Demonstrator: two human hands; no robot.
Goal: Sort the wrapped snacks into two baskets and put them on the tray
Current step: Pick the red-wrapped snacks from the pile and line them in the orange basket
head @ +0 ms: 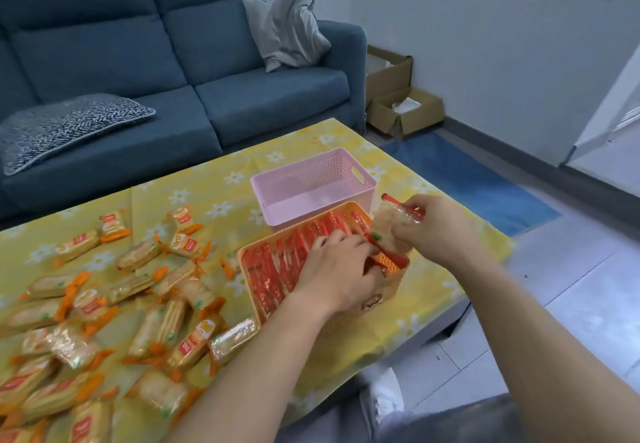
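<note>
An orange basket [250, 281] on the yellow flowered table holds a row of several red-wrapped snacks [277, 266]. My left hand [337, 271] reaches into this basket, its fingers curled among the red packets at the right end. Just above the basket's right corner, my right hand [434, 226] pinches one red-ended wrapped snack [389, 221]. Behind the orange basket stands a pink basket [311, 183], which looks empty. Several orange-wrapped snacks [156, 304] lie scattered over the left half of the table. No tray is in view.
A blue sofa [173, 62] with a grey cushion [287, 23] and a patterned cushion runs along the table's far side. Cardboard boxes [398, 103] stand on the floor beside the sofa. The table's right edge [485, 290] drops to a tiled floor with a blue mat.
</note>
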